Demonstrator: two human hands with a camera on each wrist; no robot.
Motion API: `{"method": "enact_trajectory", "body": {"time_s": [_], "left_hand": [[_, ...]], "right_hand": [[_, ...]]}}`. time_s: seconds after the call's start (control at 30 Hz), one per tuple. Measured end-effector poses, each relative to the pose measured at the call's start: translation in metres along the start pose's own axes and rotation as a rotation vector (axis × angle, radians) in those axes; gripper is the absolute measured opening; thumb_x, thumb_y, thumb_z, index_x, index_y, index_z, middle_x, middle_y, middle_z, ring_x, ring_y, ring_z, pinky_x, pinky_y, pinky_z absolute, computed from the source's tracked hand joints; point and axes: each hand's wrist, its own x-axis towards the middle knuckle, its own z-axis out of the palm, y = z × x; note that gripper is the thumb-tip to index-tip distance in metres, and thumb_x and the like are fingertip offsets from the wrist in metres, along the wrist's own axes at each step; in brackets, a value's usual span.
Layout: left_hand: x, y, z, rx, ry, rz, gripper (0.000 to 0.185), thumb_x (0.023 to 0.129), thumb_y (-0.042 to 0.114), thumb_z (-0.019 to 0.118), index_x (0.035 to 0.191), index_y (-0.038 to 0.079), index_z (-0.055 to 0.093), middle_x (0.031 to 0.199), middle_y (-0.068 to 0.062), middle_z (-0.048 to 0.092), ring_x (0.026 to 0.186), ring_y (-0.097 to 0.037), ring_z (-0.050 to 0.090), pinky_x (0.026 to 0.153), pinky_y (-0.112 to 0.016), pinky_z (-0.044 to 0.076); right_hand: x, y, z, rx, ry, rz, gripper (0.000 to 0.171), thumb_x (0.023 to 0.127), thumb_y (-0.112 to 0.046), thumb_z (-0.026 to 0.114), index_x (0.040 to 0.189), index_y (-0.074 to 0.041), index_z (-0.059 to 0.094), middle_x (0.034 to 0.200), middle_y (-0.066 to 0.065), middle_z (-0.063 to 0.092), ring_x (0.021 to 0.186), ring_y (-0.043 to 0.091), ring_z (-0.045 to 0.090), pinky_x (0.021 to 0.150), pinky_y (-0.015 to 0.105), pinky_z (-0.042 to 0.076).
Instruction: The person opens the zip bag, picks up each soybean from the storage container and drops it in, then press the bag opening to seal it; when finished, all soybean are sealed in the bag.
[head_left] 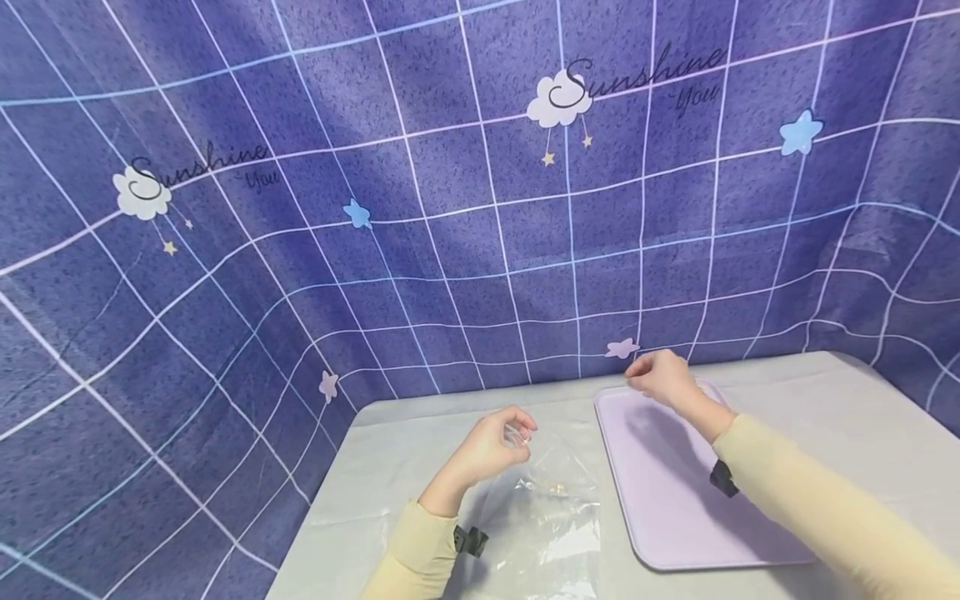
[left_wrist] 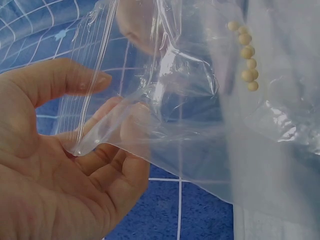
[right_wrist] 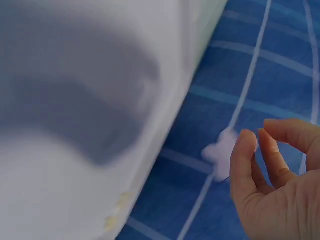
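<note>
A clear zip-top plastic bag (head_left: 547, 525) hangs from my left hand (head_left: 491, 450) and spreads down over the table's middle. In the left wrist view, the bag's ridged zip strip (left_wrist: 95, 75) runs between the thumb and the curled fingers, which hold it by the edge. Several small round tan beads (left_wrist: 247, 52) show in a row through the plastic. Over the far end of a lilac tray (head_left: 645, 500) hovers my right hand (head_left: 663, 383). Its thumb and fingers are bent towards each other with a small gap, and nothing shows between them.
The tray lies flat right of the bag, on a table with a pale grey cover (head_left: 817, 408). Small yellowish bits (right_wrist: 116, 212) appear blurred by the tray's edge in the right wrist view. A blue-purple checked curtain (head_left: 465, 250) stands behind and at both sides.
</note>
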Motion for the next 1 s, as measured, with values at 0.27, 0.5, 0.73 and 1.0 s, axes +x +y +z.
{"method": "enact_trajectory", "body": {"time_s": [0.27, 0.5, 0.73, 1.0], "left_hand": [[0.001, 0.0, 0.0, 0.002, -0.005, -0.006, 0.034, 0.075, -0.005, 0.068, 0.108, 0.004, 0.066, 0.097, -0.009, 0.067, 0.085, -0.015, 0.063, 0.079, -0.029, 0.054], [-0.001, 0.0, 0.0, -0.009, -0.008, -0.004, 0.036, 0.075, -0.004, 0.069, 0.11, 0.003, 0.066, 0.099, -0.012, 0.068, 0.085, -0.017, 0.063, 0.079, -0.029, 0.054], [-0.001, -0.003, -0.001, -0.001, -0.004, -0.001, 0.034, 0.076, -0.003, 0.068, 0.109, 0.005, 0.066, 0.099, -0.012, 0.068, 0.085, -0.013, 0.063, 0.08, -0.029, 0.055], [-0.002, -0.005, -0.002, 0.004, -0.002, 0.0, 0.034, 0.076, -0.003, 0.069, 0.109, 0.005, 0.067, 0.098, -0.01, 0.068, 0.084, -0.013, 0.063, 0.079, -0.029, 0.054]], "right_hand": [[0.013, 0.059, -0.014, -0.192, 0.085, 0.123, 0.02, 0.076, -0.007, 0.069, 0.091, 0.004, 0.076, 0.093, 0.022, 0.074, 0.093, 0.051, 0.064, 0.085, 0.058, 0.051], [0.018, 0.084, -0.017, -0.27, 0.077, 0.186, 0.025, 0.075, -0.003, 0.062, 0.095, 0.007, 0.073, 0.1, 0.029, 0.071, 0.093, 0.053, 0.064, 0.079, 0.06, 0.054], [0.021, 0.093, -0.017, -0.317, 0.069, 0.157, 0.017, 0.081, -0.004, 0.054, 0.073, -0.002, 0.069, 0.087, 0.028, 0.069, 0.078, 0.047, 0.065, 0.07, 0.06, 0.053], [0.017, 0.092, -0.008, -0.353, 0.051, 0.104, 0.021, 0.084, -0.001, 0.048, 0.068, -0.002, 0.062, 0.086, 0.032, 0.067, 0.081, 0.053, 0.065, 0.069, 0.062, 0.052]]}}
